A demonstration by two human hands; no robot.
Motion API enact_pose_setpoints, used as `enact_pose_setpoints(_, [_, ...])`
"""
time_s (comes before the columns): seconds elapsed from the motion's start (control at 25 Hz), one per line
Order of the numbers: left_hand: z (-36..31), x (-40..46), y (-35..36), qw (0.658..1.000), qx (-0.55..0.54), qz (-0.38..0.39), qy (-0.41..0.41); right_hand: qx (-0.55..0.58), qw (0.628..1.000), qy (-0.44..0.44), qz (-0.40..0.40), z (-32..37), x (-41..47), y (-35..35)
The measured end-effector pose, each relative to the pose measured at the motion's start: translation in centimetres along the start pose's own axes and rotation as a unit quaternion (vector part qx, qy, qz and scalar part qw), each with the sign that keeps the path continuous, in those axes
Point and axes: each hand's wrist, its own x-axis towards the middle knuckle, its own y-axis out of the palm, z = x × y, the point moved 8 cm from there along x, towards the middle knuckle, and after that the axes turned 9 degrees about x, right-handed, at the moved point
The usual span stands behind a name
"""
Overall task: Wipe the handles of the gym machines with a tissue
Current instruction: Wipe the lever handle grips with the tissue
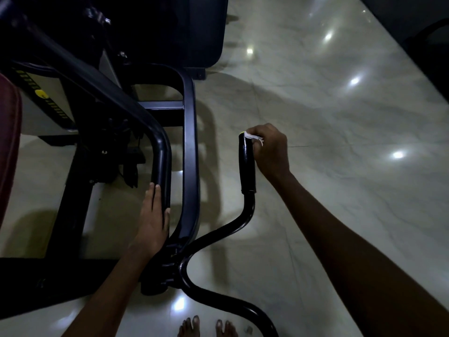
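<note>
A black padded handle point(247, 164) stands upright at the centre of the view, on a curved black bar point(218, 233). My right hand point(269, 149) is closed around a small white tissue point(252, 137) and presses it against the top right of this handle. My left hand point(153, 217) lies flat, fingers together, against a thick black curved arm point(161, 152) of the gym machine, with the thumb around the tube. No tissue is in the left hand.
The machine's black frame point(190, 142) fills the left half, with a dark red pad point(9, 142) at the left edge and a large dark block point(184, 30) at the top. Glossy pale marble floor point(340, 117) spreads to the right. My bare toes point(206, 325) show at the bottom.
</note>
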Motion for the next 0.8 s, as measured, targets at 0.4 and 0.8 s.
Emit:
enact_pose_setpoints(0.4, [0.4,-0.2,0.5,1.0,0.009,-0.019,0.013,0.078,0.997,0.012,-0.023,-0.2,-6.7,-2.4])
enact_pose_setpoints(0.8, [0.5,-0.1,0.4,1.0,0.006,-0.017,0.025,0.083,0.996,0.004,0.024,1.4,-11.4,-4.3])
